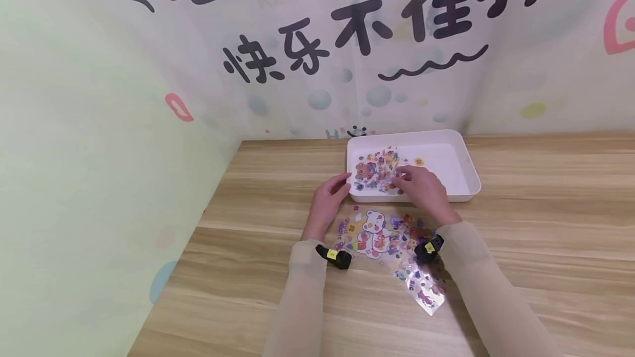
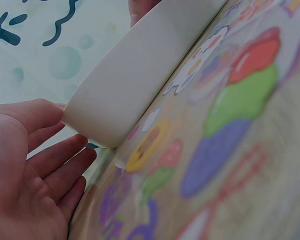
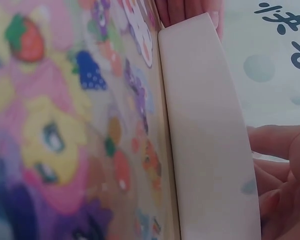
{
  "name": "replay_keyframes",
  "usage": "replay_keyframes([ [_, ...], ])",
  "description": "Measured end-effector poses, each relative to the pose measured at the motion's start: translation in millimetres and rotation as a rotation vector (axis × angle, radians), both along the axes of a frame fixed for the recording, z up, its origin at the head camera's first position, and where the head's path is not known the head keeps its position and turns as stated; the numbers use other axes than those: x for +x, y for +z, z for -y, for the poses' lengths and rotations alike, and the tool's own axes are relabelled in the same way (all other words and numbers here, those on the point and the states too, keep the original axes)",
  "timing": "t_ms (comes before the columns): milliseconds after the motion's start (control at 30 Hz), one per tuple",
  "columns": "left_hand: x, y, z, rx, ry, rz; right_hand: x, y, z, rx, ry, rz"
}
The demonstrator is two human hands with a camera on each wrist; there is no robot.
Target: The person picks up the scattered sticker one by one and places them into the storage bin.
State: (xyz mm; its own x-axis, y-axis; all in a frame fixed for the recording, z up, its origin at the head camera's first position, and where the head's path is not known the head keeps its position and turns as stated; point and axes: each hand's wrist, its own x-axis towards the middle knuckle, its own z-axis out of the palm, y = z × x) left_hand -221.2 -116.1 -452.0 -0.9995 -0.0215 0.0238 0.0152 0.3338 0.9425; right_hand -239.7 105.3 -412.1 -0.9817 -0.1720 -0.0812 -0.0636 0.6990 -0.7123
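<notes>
A white rectangular tray (image 1: 453,167) stands near the back of the table, with transparent sticker sheets (image 1: 369,171) in its left part. My right hand (image 1: 426,189) reaches over the tray's front wall, thumb and fingers pinching the right edge of a sheet. In the right wrist view, the tray's wall (image 3: 205,125) partly hides that hand's fingers. At the tray's front left corner, my left hand (image 1: 327,203) touches the outer wall with its fingertips. Its fingers are loosely extended in the left wrist view, close to the tray's corner (image 2: 97,117).
In front of the tray, more colourful sticker sheets (image 1: 375,236) lie spread between my forearms, one with a white bear. A shiny sheet (image 1: 425,293) sticks out toward me. A printed cloth wall (image 1: 317,43) rises right behind the table, and another pale wall (image 1: 89,153) borders its left side.
</notes>
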Motion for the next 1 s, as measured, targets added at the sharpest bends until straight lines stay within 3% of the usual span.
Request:
replay_keyframes([
  [1000,0.0,-0.1,0.9,-0.008,-0.003,-0.007,4.0,-1.2,3.7,0.174,0.005,-0.039],
])
